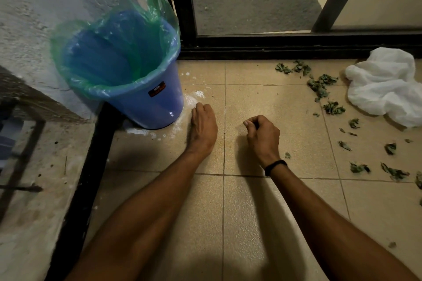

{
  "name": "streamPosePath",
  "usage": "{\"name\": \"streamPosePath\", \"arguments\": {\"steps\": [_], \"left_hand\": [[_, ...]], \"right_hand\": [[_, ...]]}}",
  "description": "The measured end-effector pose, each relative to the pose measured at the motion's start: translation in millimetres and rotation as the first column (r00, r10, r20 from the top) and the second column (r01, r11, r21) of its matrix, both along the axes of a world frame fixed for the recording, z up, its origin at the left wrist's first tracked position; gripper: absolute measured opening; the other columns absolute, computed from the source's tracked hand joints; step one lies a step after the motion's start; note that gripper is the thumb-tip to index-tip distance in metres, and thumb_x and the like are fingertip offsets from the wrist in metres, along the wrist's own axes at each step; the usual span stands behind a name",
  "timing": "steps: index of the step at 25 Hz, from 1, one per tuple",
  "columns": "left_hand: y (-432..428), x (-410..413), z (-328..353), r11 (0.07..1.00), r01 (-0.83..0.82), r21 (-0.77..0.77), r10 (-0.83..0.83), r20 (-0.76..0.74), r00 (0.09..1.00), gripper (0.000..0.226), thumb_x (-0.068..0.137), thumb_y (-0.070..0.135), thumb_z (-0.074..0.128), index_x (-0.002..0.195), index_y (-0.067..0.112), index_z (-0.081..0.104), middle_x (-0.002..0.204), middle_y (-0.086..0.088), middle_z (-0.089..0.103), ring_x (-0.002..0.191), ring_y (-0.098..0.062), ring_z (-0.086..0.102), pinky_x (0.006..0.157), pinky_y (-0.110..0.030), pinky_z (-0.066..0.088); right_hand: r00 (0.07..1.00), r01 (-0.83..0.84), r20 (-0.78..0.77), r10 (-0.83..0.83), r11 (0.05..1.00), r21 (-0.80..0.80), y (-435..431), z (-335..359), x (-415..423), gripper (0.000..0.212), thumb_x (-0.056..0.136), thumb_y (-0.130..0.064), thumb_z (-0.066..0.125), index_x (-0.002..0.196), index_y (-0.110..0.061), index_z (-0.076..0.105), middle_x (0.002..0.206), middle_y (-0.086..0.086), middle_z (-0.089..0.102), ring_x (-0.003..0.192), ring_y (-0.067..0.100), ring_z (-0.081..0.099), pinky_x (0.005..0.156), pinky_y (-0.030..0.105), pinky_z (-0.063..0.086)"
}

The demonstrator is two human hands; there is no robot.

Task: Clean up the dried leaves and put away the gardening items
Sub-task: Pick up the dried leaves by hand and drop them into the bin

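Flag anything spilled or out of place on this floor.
White powder is spilled on the tiles around the base of the blue bin, near the left hand. Dried leaves lie scattered at right beside a crumpled white plastic bag.

Tan tile floor [251,212], rough white wall [34,7], blk door frame [296,45].
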State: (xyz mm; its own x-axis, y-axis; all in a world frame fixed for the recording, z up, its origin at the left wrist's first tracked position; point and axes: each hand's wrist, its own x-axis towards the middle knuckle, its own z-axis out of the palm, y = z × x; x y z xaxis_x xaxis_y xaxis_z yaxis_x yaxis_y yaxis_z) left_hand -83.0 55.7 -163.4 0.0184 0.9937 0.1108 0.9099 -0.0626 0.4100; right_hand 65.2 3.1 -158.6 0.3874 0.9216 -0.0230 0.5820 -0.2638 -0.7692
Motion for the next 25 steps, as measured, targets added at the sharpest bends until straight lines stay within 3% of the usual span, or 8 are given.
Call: {"name": "streamPosePath", "arguments": {"steps": [4, 7, 10, 12, 14, 16, 19, 25], "left_hand": [[-37.2, 3.0, 95.8, 0.918, -0.05, 0.393, -0.052, 0.246, 0.968, 0.013, 0.102, 0.013, 0.049, 0.106, 0.013, 0.061, 0.104, -0.002, 0.053, 0.088, -0.006, 0.044, 0.07, -0.016, 0.039], [-30.1, -44.4, 178.6, 0.698, -0.298, 0.651, 0.053, 0.368, 0.929, 0.014, 0.1, 0.018, 0.055, 0.097, 0.01, 0.067, 0.099, -0.004, 0.058, 0.088, -0.001, 0.044, 0.078, -0.004, 0.035], [0.2, -112.7, 214.4, 0.797, -0.385, 0.466, 0.256, 0.317, 0.913, 0.014, 0.097, 0.016, 0.055, 0.098, 0.012, 0.068, 0.104, -0.011, 0.067, 0.099, -0.024, 0.059, 0.086, -0.027, 0.04], [12.3, -149.5, 212.1, 0.868, -0.426, 0.256, 0.384, 0.199, 0.902, 0.017, 0.094, 0.013, 0.056, 0.103, 0.015, 0.071, 0.11, -0.011, 0.071, 0.109, -0.034, 0.06, 0.091, -0.038, 0.042], [9.8, -169.7, 207.5, 0.871, -0.45, 0.197, 0.414, 0.199, 0.888, 0.02, 0.092, 0.012, 0.058, 0.105, 0.015, 0.072, 0.111, -0.011, 0.072, 0.111, -0.036, 0.061, 0.094, -0.039, 0.044], [2.9, -174.7, 208.4, 0.857, -0.464, 0.224, 0.413, 0.24, 0.879, 0.017, 0.091, 0.018, 0.062, 0.103, 0.014, 0.073, 0.108, -0.012, 0.073, 0.109, -0.036, 0.062, 0.092, -0.038, 0.045], [-5.5, -175.0, 212.9, 0.833, -0.481, 0.273, 0.404, 0.293, 0.867, 0.023, 0.09, 0.034, 0.065, 0.102, 0.015, 0.072, 0.103, -0.007, 0.074, 0.104, -0.03, 0.065, 0.087, -0.034, 0.044], [-26.1, -105.0, 193.0, 0.876, -0.317, 0.363, 0.107, 0.495, 0.862, 0.021, 0.09, 0.037, 0.065, 0.098, 0.018, 0.068, 0.09, 0.002, 0.072, 0.088, -0.017, 0.065, 0.08, -0.031, 0.046]], "right_hand": [[0.994, 0.056, -0.096, -0.047, 0.994, 0.096, 13.9, 56.6, -21.8, 0.009, 0.095, -0.027, 0.062, 0.088, -0.022, 0.065, 0.08, -0.006, 0.068, 0.076, 0.013, 0.067, 0.074, 0.031, 0.055], [0.989, -0.046, -0.121, 0.088, 0.95, 0.308, 35.0, 138.4, -59.9, 0.01, 0.094, -0.029, 0.064, 0.087, -0.023, 0.069, 0.074, -0.01, 0.067, 0.07, 0.004, 0.065, 0.072, 0.027, 0.056], [0.965, -0.21, -0.039, 0.258, 0.857, 0.47, 78.4, 202.2, -120.4, 0.013, 0.089, -0.027, 0.066, 0.085, -0.02, 0.075, 0.075, -0.004, 0.073, 0.071, 0.01, 0.069, 0.072, 0.03, 0.056], [0.921, -0.389, 0.163, 0.353, 0.836, 0.387, 106.9, 218.9, -156.8, 0.017, 0.084, -0.018, 0.06, 0.087, -0.014, 0.076, 0.084, 0.005, 0.074, 0.083, 0.023, 0.071, 0.078, 0.038, 0.056], [0.843, -0.487, 0.379, 0.381, 0.84, 0.24, 120.6, 217.9, -176.5, 0.02, 0.085, -0.013, 0.058, 0.093, -0.012, 0.076, 0.095, 0.008, 0.074, 0.093, 0.026, 0.069, 0.083, 0.032, 0.052], [0.867, -0.444, 0.358, 0.345, 0.862, 0.245, 120.8, 210.7, -177.4, 0.014, 0.084, -0.027, 0.071, 0.087, -0.014, 0.076, 0.088, 0.002, 0.074, 0.084, 0.017, 0.068, 0.072, 0.025, 0.048], [0.925, -0.341, 0.281, 0.255, 0.884, 0.319, 108.5, 207.6, -168.1, 0.043, 0.075, -0.06, 0.073, 0.078, -0.016, 0.073, 0.075, -0.005, 0.069, 0.069, 0.009, 0.062, 0.063, 0.025, 0.046], [0.93, -0.331, 0.222, 0.294, 0.931, 0.154, 62.2, 177.6, -81.5, 0.017, 0.09, -0.031, 0.067, 0.093, -0.017, 0.076, 0.084, 0.0, 0.074, 0.079, 0.014, 0.069, 0.079, 0.028, 0.053]]}}
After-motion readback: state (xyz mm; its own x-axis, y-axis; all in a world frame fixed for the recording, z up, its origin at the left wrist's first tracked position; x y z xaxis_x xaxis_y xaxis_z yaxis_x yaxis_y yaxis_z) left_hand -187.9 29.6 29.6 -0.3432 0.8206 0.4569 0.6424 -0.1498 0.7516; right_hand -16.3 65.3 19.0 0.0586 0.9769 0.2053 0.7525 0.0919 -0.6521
